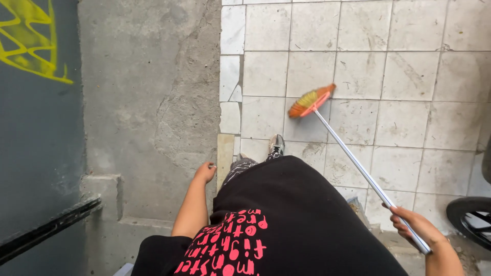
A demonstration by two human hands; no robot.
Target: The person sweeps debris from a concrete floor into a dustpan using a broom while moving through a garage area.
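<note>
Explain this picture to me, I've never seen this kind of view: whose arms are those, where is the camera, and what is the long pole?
The camera sits on a person's head and looks straight down, so you see their own black shirt, arms and one shoe. The right hand grips the metal handle of a broom; its orange head rests on the worn white floor tiles. The left hand hangs free, holding nothing, beside a bare concrete wall. A dark wheel shows at the right edge.

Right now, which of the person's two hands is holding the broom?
The right hand, at the lower right, grips the broom by its silver handle. The left hand hangs free beside the black shirt, holding nothing.
</note>
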